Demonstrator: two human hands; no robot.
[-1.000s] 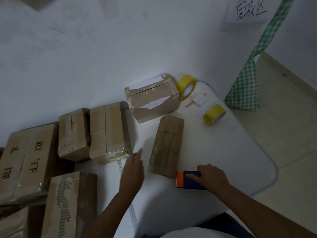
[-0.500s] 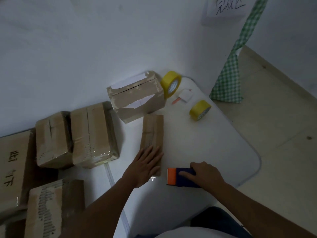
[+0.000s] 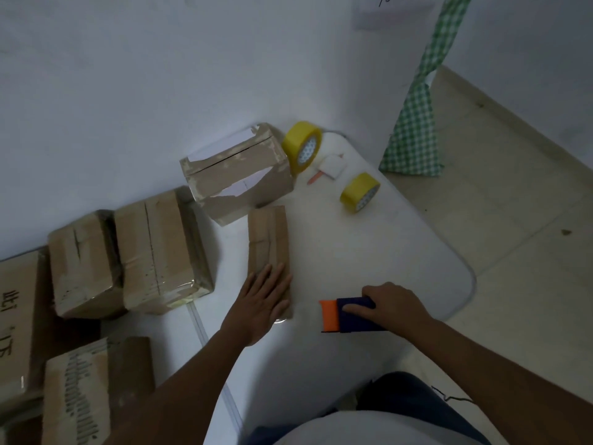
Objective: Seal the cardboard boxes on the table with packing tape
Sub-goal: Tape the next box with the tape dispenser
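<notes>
Just below the frame's centre, the slim cardboard box point(image 3: 268, 242) lies flat on the white table point(image 3: 369, 252), the left hand point(image 3: 261, 305) pressing its near end with straight, spread fingers. It looks light, stiff and prone to sliding, so flat pressure suits it. The right hand point(image 3: 396, 305) grips the tape dispenser point(image 3: 345, 316), fingers curled round it.

large box point(image 3: 16, 319), far left beside the table point(image 3: 401, 252) | dark handwritten Chinese characters are seen on its top, not clearly readable || front-left box point(image 3: 80, 393) | a printed line is seen, too blurred to read || paper sign point(image 3: 394, 9) on the wall | handwriting is cut off, unreadable
</notes>
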